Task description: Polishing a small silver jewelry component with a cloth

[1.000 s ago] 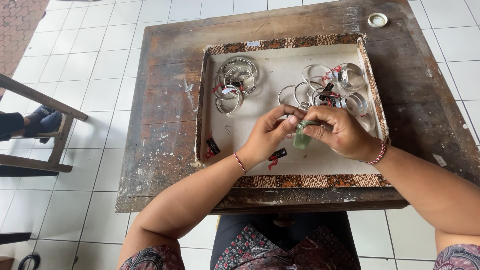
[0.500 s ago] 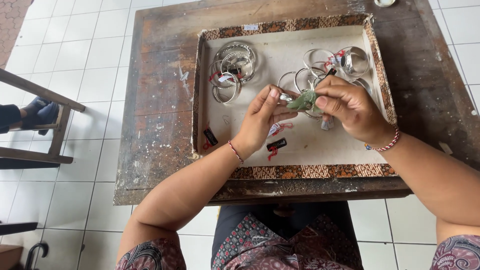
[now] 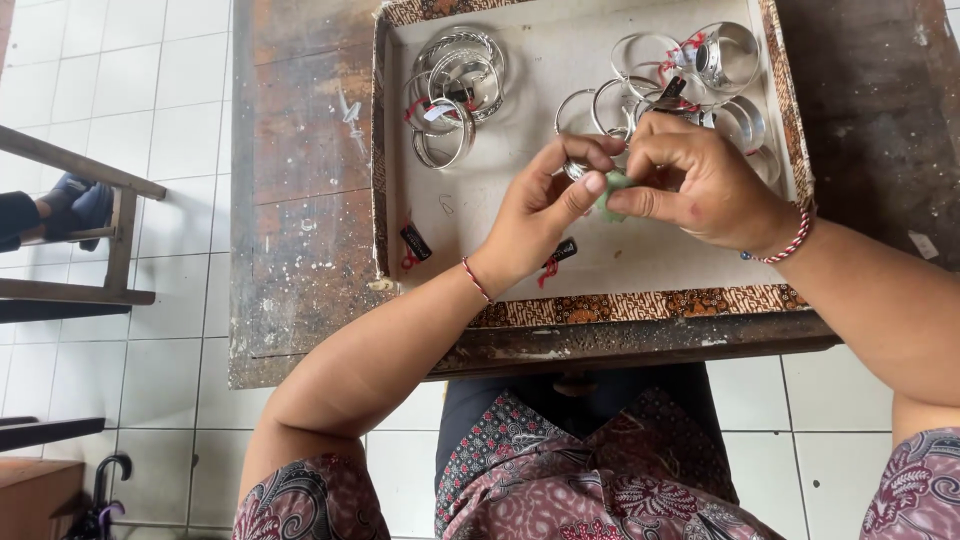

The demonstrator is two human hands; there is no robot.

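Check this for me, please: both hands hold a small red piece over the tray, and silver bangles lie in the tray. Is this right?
Not quite. The head view shows that the small piece between the left hand and the right hand is pale green, not red. The rest holds: the hands are over the tray, and silver bangles lie in it.
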